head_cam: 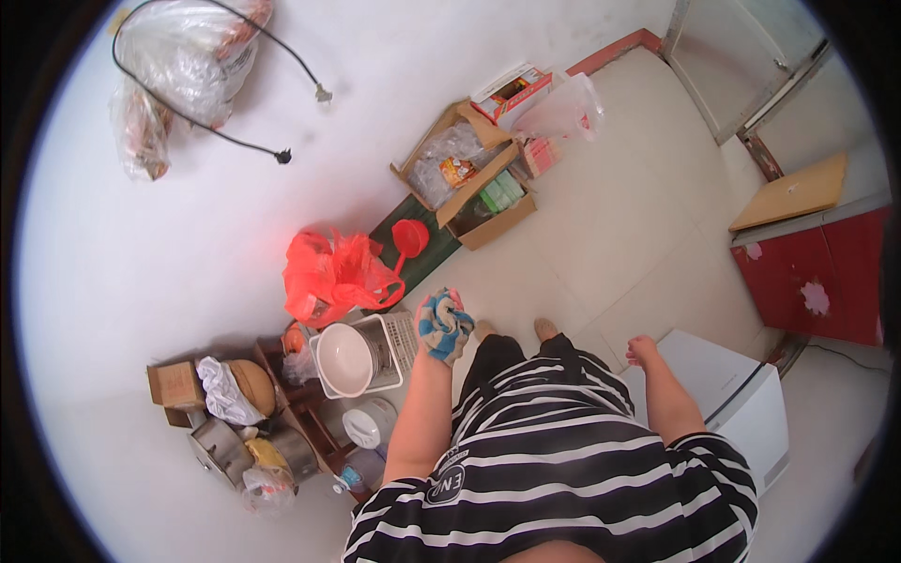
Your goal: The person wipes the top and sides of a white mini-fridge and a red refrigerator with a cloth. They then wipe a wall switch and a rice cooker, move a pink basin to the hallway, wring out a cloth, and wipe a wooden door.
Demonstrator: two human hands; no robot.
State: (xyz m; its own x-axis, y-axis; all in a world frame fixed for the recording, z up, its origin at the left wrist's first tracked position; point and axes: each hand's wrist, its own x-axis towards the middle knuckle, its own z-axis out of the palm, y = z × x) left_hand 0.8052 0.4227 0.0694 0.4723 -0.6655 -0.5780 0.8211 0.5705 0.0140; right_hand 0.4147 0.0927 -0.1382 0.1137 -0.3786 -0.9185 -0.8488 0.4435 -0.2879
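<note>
My left hand (456, 298) is raised in front of me, left of my feet. It grips a crumpled blue and beige striped cloth (445, 325), which hides most of the palm. Just left of that hand stands a white plastic basket (402, 346) with a pale round basin (345, 359) in it. My right hand (639, 350) hangs low at my right side, fingers curled, with nothing visible in it. Beside that arm is a white appliance (693, 373) with a flat top, partly covered by the arm. I cannot tell whether they touch.
Along the left wall are a red plastic bag (331, 274), a red ladle (410, 239), open cardboard boxes (489, 222) and metal pots (224, 450). A black cord (204, 127) and clear bags (190, 56) are at upper left. A red cabinet (809, 274) stands right, near a door (739, 63).
</note>
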